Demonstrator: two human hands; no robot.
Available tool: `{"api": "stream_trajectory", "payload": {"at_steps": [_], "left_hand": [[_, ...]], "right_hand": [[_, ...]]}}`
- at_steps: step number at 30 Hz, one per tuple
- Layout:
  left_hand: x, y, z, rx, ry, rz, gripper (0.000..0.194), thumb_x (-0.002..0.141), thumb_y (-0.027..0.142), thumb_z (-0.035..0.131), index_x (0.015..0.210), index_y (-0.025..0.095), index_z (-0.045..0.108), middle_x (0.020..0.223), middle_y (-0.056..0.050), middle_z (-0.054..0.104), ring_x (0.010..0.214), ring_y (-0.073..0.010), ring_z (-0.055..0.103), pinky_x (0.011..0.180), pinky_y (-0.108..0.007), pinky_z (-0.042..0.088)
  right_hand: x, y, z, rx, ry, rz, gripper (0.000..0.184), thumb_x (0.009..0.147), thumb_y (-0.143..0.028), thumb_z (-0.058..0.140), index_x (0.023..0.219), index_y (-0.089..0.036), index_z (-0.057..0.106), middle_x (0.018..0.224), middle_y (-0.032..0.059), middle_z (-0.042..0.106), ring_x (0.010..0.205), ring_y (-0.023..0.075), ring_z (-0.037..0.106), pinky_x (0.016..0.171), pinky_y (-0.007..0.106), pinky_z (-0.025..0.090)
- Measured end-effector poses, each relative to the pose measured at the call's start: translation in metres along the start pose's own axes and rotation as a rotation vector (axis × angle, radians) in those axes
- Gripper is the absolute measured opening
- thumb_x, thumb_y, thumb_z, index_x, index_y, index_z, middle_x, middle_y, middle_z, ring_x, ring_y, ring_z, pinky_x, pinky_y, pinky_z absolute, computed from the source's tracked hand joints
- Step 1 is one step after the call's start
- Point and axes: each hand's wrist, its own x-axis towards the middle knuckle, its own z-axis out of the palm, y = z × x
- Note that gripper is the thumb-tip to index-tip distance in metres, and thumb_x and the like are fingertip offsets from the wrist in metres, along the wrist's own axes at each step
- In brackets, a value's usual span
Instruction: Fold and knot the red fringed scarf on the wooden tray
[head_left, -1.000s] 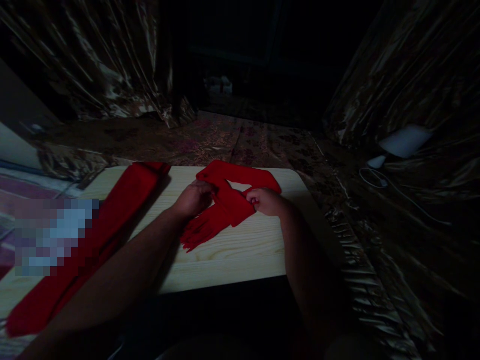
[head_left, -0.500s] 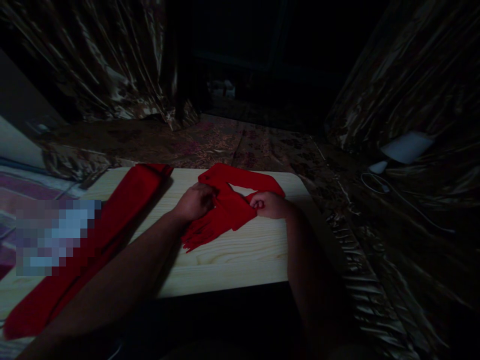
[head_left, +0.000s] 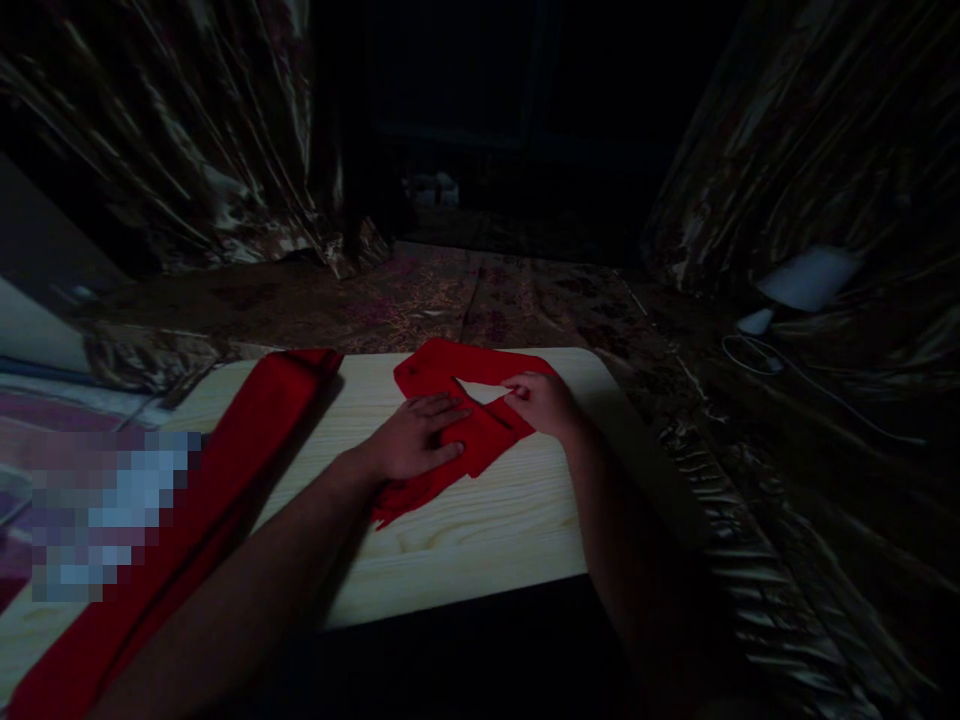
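A red scarf (head_left: 480, 440) lies folded in a loop on the pale wooden table (head_left: 480, 530), its fringed end pointing toward the near left. My left hand (head_left: 416, 440) rests flat on the scarf with fingers stretched out, pressing it down. My right hand (head_left: 544, 400) pinches a fold of the same scarf at its right side, fingers closed on the cloth. A second long red scarf (head_left: 225, 470) stretches diagonally across the left part of the table, apart from both hands.
Shiny patterned fabric (head_left: 825, 350) covers the surfaces around the table. A white object with a cable (head_left: 806, 280) lies at the right. A pixelated patch (head_left: 105, 510) hides something at the left. The room behind is dark.
My left hand has opened from a closed grip and now lies flat on the scarf. My right hand has moved slightly up and left with the fold, and the scarf is more compact.
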Motion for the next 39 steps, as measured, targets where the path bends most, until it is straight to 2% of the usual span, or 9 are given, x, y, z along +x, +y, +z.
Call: {"api": "stream_trajectory", "payload": {"at_steps": [5, 7, 11, 14, 17, 21, 27, 34, 39], "left_hand": [[0.000, 0.005, -0.008, 0.012, 0.038, 0.036, 0.057, 0.095, 0.056, 0.053, 0.139, 0.022, 0.062, 0.142, -0.013, 0.060, 0.134, -0.0325, 0.052, 0.112, -0.053, 0.041], [0.002, 0.009, -0.011, -0.035, 0.076, 0.054, 0.048, 0.097, 0.052, 0.051, 0.130, 0.021, 0.068, 0.130, -0.012, 0.068, 0.124, -0.0286, 0.059, 0.107, -0.047, 0.046], [0.007, 0.013, -0.008, -0.049, 0.208, -0.035, 0.045, 0.102, 0.046, 0.043, 0.128, 0.019, 0.067, 0.121, -0.012, 0.070, 0.114, -0.0253, 0.063, 0.102, -0.043, 0.051], [0.009, 0.009, 0.001, 0.041, 0.242, -0.101, 0.054, 0.101, 0.051, 0.041, 0.140, 0.018, 0.059, 0.138, -0.015, 0.061, 0.128, -0.0282, 0.056, 0.110, -0.045, 0.045], [0.010, 0.004, 0.009, 0.145, 0.160, -0.111, 0.063, 0.100, 0.056, 0.041, 0.150, 0.018, 0.050, 0.149, -0.018, 0.051, 0.140, -0.0339, 0.045, 0.116, -0.052, 0.038], [0.008, 0.003, 0.012, 0.210, 0.036, -0.117, 0.058, 0.101, 0.056, 0.038, 0.152, 0.031, 0.046, 0.162, -0.011, 0.036, 0.150, -0.0370, 0.031, 0.118, -0.060, 0.031], [0.008, 0.004, 0.010, 0.212, -0.021, -0.168, 0.059, 0.101, 0.058, 0.036, 0.155, 0.035, 0.039, 0.165, -0.006, 0.030, 0.153, -0.0380, 0.018, 0.119, -0.060, 0.028], [0.006, 0.000, 0.012, 0.195, 0.023, -0.140, 0.059, 0.100, 0.058, 0.040, 0.153, 0.034, 0.043, 0.162, -0.004, 0.037, 0.152, -0.0378, 0.023, 0.119, -0.060, 0.028], [0.004, -0.001, 0.014, 0.182, 0.163, -0.103, 0.061, 0.099, 0.056, 0.043, 0.151, 0.026, 0.049, 0.149, -0.014, 0.050, 0.138, -0.0339, 0.044, 0.115, -0.054, 0.036]], "right_hand": [[0.004, 0.010, -0.012, -0.246, 0.375, 0.243, 0.025, 0.087, -0.026, 0.062, 0.105, -0.017, 0.075, 0.110, 0.0134, 0.072, 0.109, 0.0281, 0.062, 0.099, 0.039, 0.047], [0.004, 0.017, -0.014, -0.270, 0.382, 0.395, 0.036, 0.089, -0.036, 0.060, 0.116, -0.015, 0.071, 0.114, 0.0157, 0.071, 0.109, 0.0296, 0.063, 0.097, 0.040, 0.048], [0.004, 0.029, -0.010, -0.187, 0.244, 0.565, 0.056, 0.089, -0.050, 0.059, 0.134, -0.017, 0.061, 0.120, 0.0147, 0.071, 0.106, 0.0282, 0.067, 0.091, 0.037, 0.051], [0.005, 0.030, -0.007, -0.135, 0.224, 0.573, 0.059, 0.088, -0.052, 0.061, 0.137, -0.019, 0.059, 0.126, 0.0139, 0.070, 0.111, 0.0283, 0.067, 0.094, 0.036, 0.051], [0.007, 0.032, -0.004, -0.070, 0.223, 0.519, 0.052, 0.086, -0.039, 0.064, 0.135, -0.023, 0.061, 0.128, 0.0102, 0.069, 0.115, 0.0266, 0.066, 0.099, 0.036, 0.050], [0.012, 0.046, 0.005, 0.132, 0.279, 0.389, 0.047, 0.083, -0.018, 0.060, 0.129, -0.025, 0.065, 0.127, 0.0043, 0.071, 0.115, 0.0204, 0.065, 0.103, 0.033, 0.049], [0.020, 0.064, 0.019, 0.416, 0.424, 0.358, 0.044, 0.079, -0.016, 0.060, 0.122, -0.022, 0.068, 0.120, 0.0053, 0.073, 0.110, 0.0197, 0.067, 0.100, 0.036, 0.052], [0.024, 0.067, 0.023, 0.507, 0.519, 0.410, 0.040, 0.079, -0.019, 0.059, 0.118, -0.021, 0.069, 0.120, 0.0067, 0.073, 0.107, 0.0193, 0.068, 0.096, 0.034, 0.054], [0.020, 0.065, 0.023, 0.324, 0.453, 0.484, 0.035, 0.080, -0.022, 0.062, 0.114, -0.020, 0.071, 0.113, 0.0070, 0.075, 0.104, 0.0209, 0.069, 0.095, 0.034, 0.054]]}}
